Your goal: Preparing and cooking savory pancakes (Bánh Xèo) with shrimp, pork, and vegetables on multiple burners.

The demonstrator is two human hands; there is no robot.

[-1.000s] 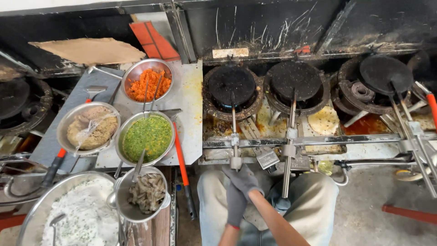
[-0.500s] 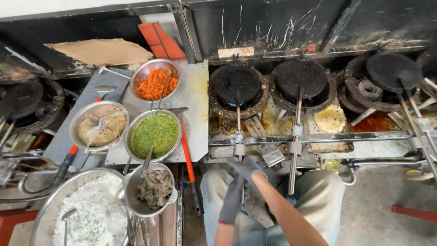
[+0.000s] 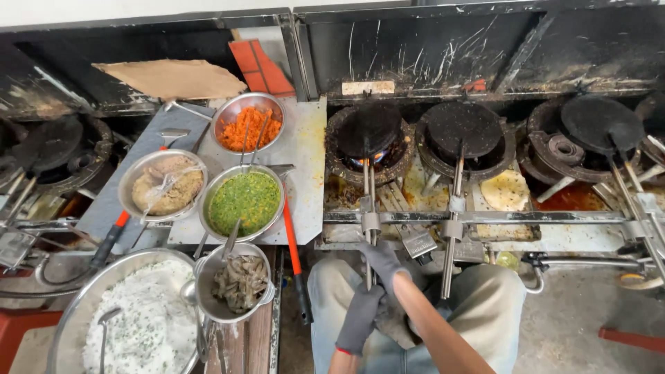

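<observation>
Head view | both gloved hands (image 3: pixel 374 291) clasped at a long pan handle (image 3: pixel 368 208) — flame lit underneath.

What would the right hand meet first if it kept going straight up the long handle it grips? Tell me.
Most likely the round black lidded pan over the lit burner: the gloved right hand points along the long metal handle toward it, past the grey crossbar. Depth is unclear.

A small pale rectangular label (image 3: pixel 368 88) sits on the black back wall
</observation>
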